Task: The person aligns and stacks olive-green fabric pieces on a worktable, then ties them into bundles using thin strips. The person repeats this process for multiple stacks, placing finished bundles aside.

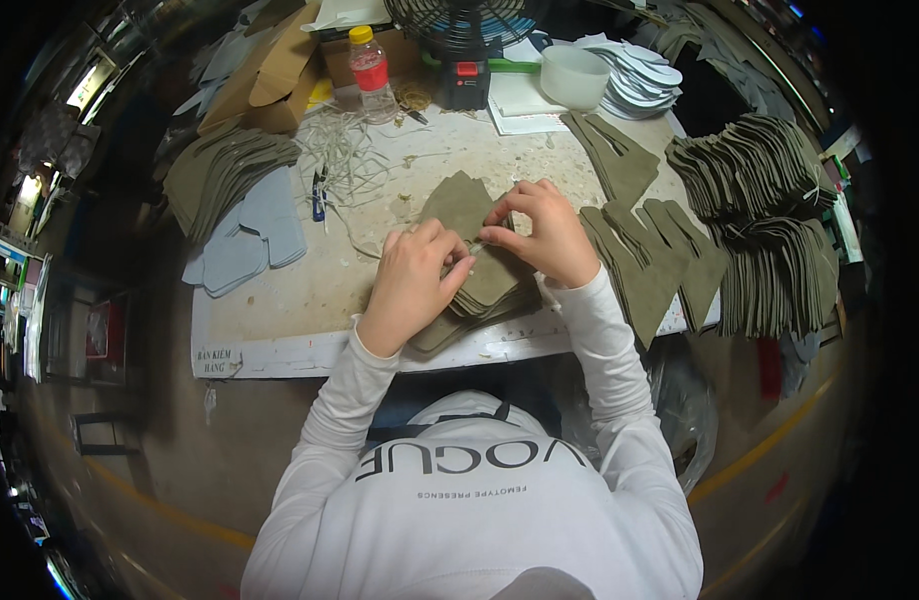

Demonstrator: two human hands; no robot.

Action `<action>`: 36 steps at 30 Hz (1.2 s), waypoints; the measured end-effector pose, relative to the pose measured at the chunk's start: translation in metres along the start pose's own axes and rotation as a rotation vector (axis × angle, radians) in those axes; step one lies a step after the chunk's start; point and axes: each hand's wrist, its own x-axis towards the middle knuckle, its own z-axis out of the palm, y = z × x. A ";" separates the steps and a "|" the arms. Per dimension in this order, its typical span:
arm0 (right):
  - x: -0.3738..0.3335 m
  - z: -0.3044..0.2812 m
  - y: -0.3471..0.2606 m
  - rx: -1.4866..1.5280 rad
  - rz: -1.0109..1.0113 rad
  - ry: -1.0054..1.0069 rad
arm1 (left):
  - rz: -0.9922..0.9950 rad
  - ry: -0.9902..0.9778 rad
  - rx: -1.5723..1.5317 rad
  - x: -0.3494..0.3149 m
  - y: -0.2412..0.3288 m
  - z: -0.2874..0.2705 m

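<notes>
In front of me on the white table lies a stack of olive cut pieces (pixel 492 280), flat, with pointed and rounded ends. My left hand (pixel 412 280) rests over its left side, fingers curled and thumb against the index finger. From the right, my right hand (pixel 542 228) bends over the same stack, thumb and index finger pinched together. A thin pale strip (pixel 476 248) runs across the stack between the two sets of fingertips, and both hands grip it. My fingers partly cover the strip, so I cannot tell whether it is knotted.
Loose pale strips (pixel 335 155) and blue-handled snips (pixel 319 198) lie left of the stack. Olive pieces (pixel 225 170) and grey pieces (pixel 248 235) sit farther left. Tied olive bundles (pixel 770 270) line the right edge. A bottle (pixel 373 80), a fan (pixel 465 25) and a white tub (pixel 575 78) stand behind.
</notes>
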 end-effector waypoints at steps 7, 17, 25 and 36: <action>0.000 0.013 -0.027 -0.316 -0.016 -0.077 | -0.134 -0.067 -0.209 0.002 0.000 -0.008; -0.005 0.012 0.011 0.488 0.153 -0.095 | -0.084 -0.020 -0.180 0.026 0.000 0.005; -0.015 -0.015 0.006 0.386 0.225 -0.112 | -0.154 -0.081 -0.196 0.019 0.004 -0.007; -0.017 0.013 -0.015 0.130 -0.071 0.046 | -0.145 0.057 -0.541 0.031 0.001 -0.014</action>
